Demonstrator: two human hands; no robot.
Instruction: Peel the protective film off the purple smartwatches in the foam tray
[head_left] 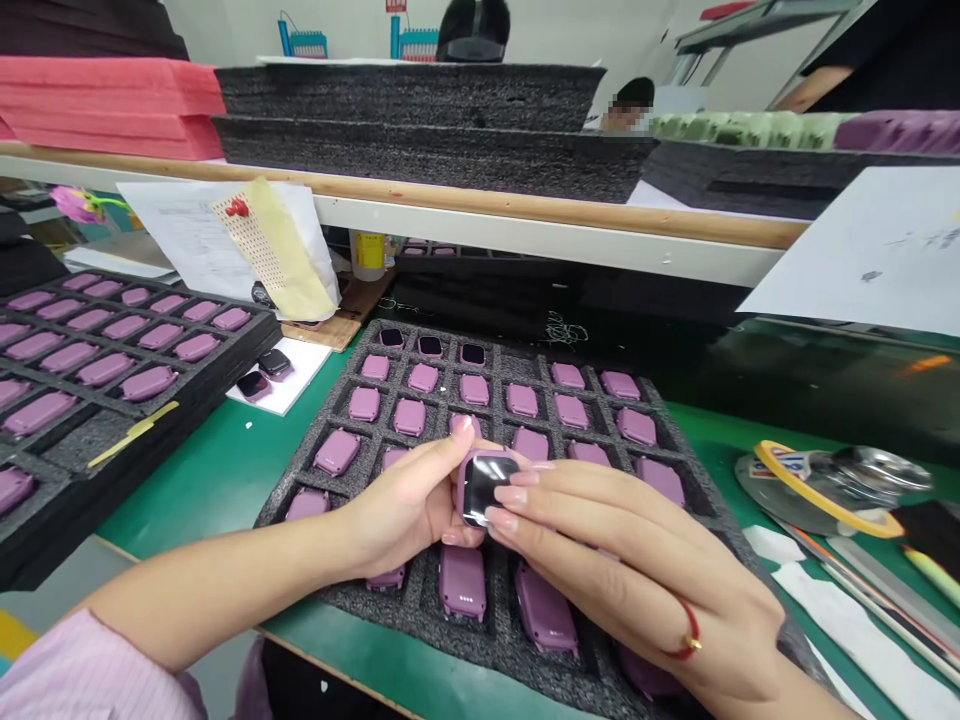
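Observation:
Over a black foam tray (pixel 501 368), my left hand (pixel 420 490) is closed around a purple smartwatch body (pixel 484 490) with its dark glass screen facing up. From the right, the fingertips of my right hand (pixel 622 550) press on the screen's right side; its thumb is hidden. A red string ring with a gold bead circles one finger of that hand. Purple watch bodies (pixel 462 580) lie back side up in the tray's pockets around my hands. In the far left row, a few watches (pixel 472 354) show dark screens.
A second foam tray (pixel 82 440) of purple watch bodies stands at the left. Beside it, two watch pieces (pixel 264 374) lie on white paper. Foam stacks (pixel 420 130) fill the shelf above. At right are a round metal-topped dispenser (pixel 862 480), a yellow ring (pixel 817 490) and strip-like tools (pixel 885 590).

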